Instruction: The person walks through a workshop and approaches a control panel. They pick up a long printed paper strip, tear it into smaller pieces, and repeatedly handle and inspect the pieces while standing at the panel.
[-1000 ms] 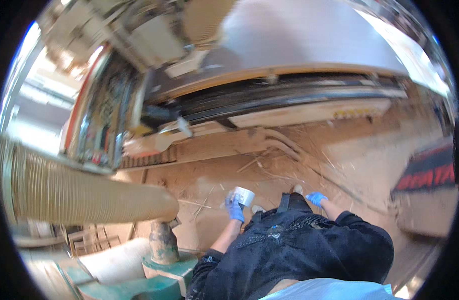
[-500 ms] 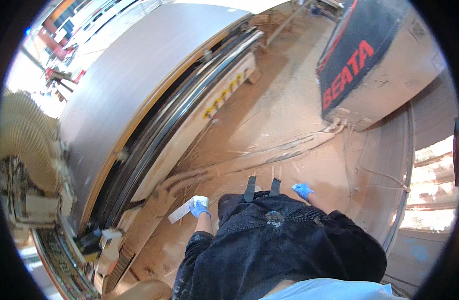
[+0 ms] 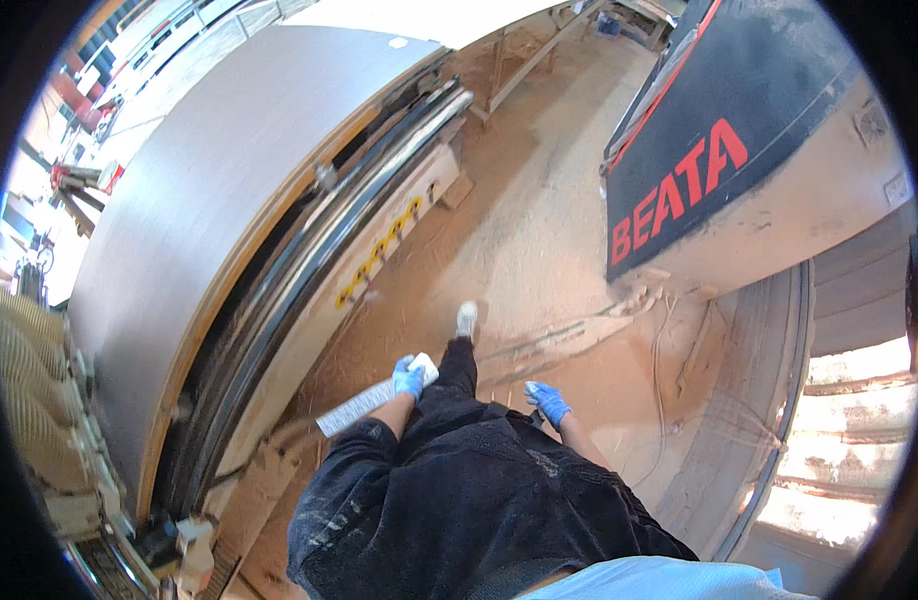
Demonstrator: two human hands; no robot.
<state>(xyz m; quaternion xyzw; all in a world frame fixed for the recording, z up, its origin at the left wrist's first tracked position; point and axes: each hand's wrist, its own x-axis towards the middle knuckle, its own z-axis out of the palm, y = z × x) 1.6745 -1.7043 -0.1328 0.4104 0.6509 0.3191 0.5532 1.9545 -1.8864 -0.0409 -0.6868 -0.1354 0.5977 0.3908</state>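
Since half a second ago, the blue-gloved right hand (image 3: 547, 402) has swung inward toward the body, and one white shoe (image 3: 466, 320) has stepped out ahead of the dark trousers (image 3: 459, 368). From my remote seat I watch a long white strip with dark printed marks (image 3: 354, 408) hanging beside the left forearm, its far end near the dark sleeve (image 3: 329, 490). Its upper end is gripped in the blue-gloved left hand (image 3: 410, 379), whose fingers wrap around it, with a short white part showing past them. The right hand is loosely curled, clear of the strip; I cannot tell whether it holds anything. Left of the strip, I see a broad grey tabletop with a brown edge (image 3: 229, 150), and along the beige side below it a row of yellow fittings (image 3: 384, 248). On my right stands a large black-and-beige cabinet with red lettering (image 3: 769, 190); its contents are hidden from me. Brown dust covers much of the floor (image 3: 539, 230), and a ribbed beige hose (image 3: 39, 390) bulges at far left.
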